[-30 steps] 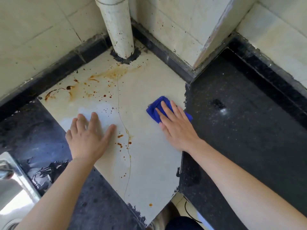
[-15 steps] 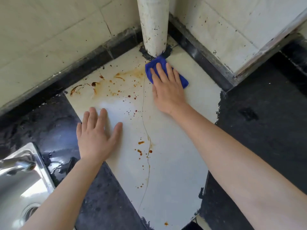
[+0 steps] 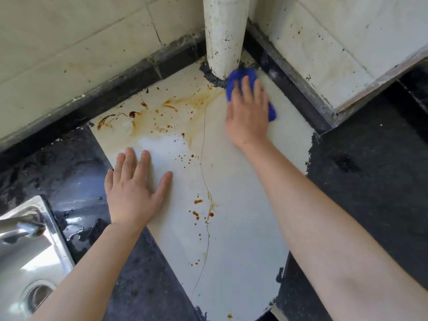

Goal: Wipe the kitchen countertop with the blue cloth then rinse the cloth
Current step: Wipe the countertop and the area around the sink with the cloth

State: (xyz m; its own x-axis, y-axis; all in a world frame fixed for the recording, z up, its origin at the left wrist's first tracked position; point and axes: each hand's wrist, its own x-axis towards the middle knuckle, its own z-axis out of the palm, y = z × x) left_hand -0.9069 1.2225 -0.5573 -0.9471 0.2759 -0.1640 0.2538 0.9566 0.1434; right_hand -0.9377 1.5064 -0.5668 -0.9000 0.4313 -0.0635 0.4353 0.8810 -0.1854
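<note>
White vertical pipe (image 3: 223, 35) flecked with dark spots in the corner, dark sealant ring (image 3: 208, 74) at its base, cream tiled walls (image 3: 81, 42), black skirting strip (image 3: 115, 90) below them, steel sink (image 3: 25, 256) at lower left with round drain (image 3: 38, 295), tap spout (image 3: 20, 224) over it.

I count two hands: left hand (image 3: 134, 195) centre left, right hand (image 3: 249, 114) upper centre. One blue cloth (image 3: 240, 76). One white pipe (image 3: 224, 35), top centre. One steel sink (image 3: 27, 246), lower left, with one drain hole (image 3: 38, 295). One pale countertop slab (image 3: 243, 228) with one thin crack (image 3: 201, 158). Two dark stretches: left dark section (image 3: 69, 163), right dark section (image 3: 370, 181). Brown spots (image 3: 196, 214): too many to count.
</note>
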